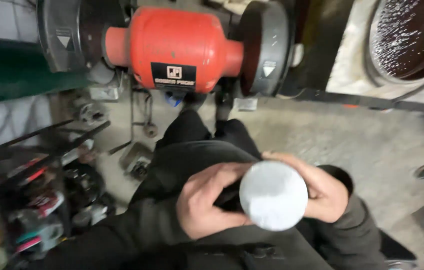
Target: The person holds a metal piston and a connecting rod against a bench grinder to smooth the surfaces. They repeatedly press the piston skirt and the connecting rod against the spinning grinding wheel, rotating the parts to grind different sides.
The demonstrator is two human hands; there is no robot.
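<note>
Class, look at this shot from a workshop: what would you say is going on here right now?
A person in dark clothes stands facing a red bench grinder with a dark wheel guard at each end. Both hands grip a pale grey round bar, its flat end pointing up at the camera: the left hand on one side, the right hand on the other. The bar is held close to the body, apart from the grinder. Cluttered shelves stand to the left.

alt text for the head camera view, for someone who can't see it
Seen from above, a person's left hand and right hand grip a pale grey round-ended cylinder pointing at the camera. A red bench grinder stands ahead on the concrete floor, with cluttered shelves at left.
</note>
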